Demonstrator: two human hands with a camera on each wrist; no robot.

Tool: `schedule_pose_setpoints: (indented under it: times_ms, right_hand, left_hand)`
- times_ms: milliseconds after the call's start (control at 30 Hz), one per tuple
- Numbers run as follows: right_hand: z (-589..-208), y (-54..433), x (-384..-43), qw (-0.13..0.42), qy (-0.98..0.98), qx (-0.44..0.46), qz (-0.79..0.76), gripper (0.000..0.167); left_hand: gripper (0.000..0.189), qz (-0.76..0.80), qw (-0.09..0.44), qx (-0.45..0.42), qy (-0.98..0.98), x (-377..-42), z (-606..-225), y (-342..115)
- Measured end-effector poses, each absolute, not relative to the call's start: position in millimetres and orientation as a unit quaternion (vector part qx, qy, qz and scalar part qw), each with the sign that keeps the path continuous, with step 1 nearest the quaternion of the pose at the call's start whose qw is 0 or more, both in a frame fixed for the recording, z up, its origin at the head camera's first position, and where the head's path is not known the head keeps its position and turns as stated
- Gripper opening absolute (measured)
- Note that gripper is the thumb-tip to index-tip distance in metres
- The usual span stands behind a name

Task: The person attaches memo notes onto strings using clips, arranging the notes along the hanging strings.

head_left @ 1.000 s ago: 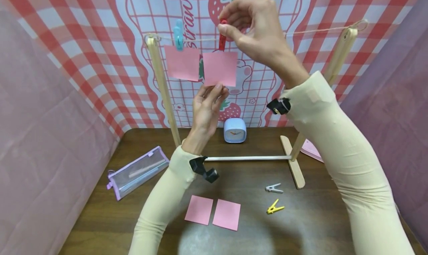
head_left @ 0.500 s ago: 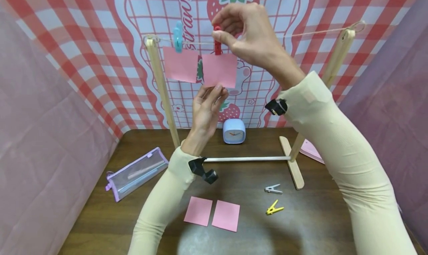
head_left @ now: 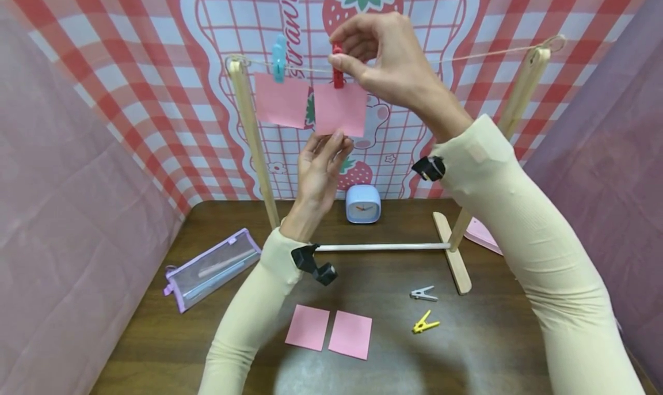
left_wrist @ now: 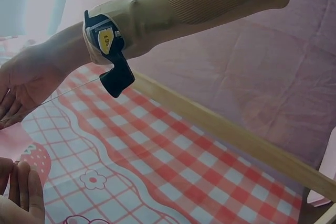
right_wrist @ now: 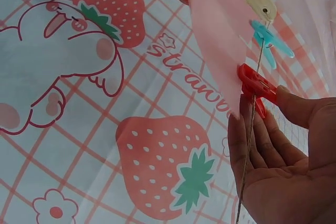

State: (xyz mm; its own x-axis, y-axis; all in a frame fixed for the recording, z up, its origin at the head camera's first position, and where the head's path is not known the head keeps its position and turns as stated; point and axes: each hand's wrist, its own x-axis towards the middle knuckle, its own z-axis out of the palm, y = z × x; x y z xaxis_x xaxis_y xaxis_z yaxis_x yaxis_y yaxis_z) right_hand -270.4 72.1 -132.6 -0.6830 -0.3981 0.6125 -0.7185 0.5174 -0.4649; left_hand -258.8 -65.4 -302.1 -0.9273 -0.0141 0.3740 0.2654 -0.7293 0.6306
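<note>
My right hand [head_left: 393, 58] pinches a red clothespin [head_left: 338, 67] between thumb and fingers, at the string [right_wrist: 249, 156]. The clothespin's tip overlaps the top edge of a pink sticky note [head_left: 339, 110]. From below, my left hand [head_left: 321, 170] holds that note's bottom edge between thumb and fingers. Just left of it, a second pink note [head_left: 281, 100] hangs from the string by a light blue clothespin [head_left: 278, 60]. In the right wrist view the red clothespin [right_wrist: 257, 88] sits across the string, with the note's edge at its jaws.
Two pink notes [head_left: 307, 327] lie on the table, left of a grey clothespin [head_left: 423, 293] and a yellow clothespin [head_left: 425, 322]. Wooden posts [head_left: 251, 136] carry the string, joined by a white rod [head_left: 383, 247]. A blue clock [head_left: 363, 204] and a mesh pencil case [head_left: 214, 268] stand around.
My right hand and the red clothespin have moved slightly left and down, the clothespin now overlapping the note's top edge. The left hand stays at the note's bottom edge.
</note>
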Motion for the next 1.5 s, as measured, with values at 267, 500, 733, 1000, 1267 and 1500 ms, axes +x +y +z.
schedule_pose_setpoints:
  times_ms: [267,500,733,1000,1267,1500]
  right_hand:
    - [-131.3,77.3,-269.3,0.212,-0.847,0.326,0.363,0.041]
    - [-127.7,83.5,-265.4,0.218,-0.843,0.323,0.371,0.051]
    - [-125.6,93.6,-255.1,0.246,-0.826,0.338,0.378,0.047]
    - [-130.6,112.1,-238.8,0.289,-0.817,0.33,0.376,0.042]
    - [-146.9,134.0,-226.9,0.29,-0.82,0.326,0.37,0.041]
    - [-168.8,148.9,-217.9,0.266,-0.833,0.326,0.359,0.039]
  left_hand:
    - [0.026,-0.913,0.076,-0.18,-0.358,-259.0,-302.1,-65.9]
    - [0.024,-0.912,0.076,-0.185,-0.358,-258.5,-300.8,-66.9]
    - [0.025,-0.909,0.067,-0.182,-0.368,-256.6,-302.1,-68.3]
    - [0.023,-0.903,0.06,-0.183,-0.383,-257.5,-305.7,-70.5]
    - [0.029,-0.897,0.054,-0.186,-0.398,-253.4,-314.5,-77.5]
    - [0.035,-0.869,0.055,-0.195,-0.452,-242.9,-331.9,-89.0]
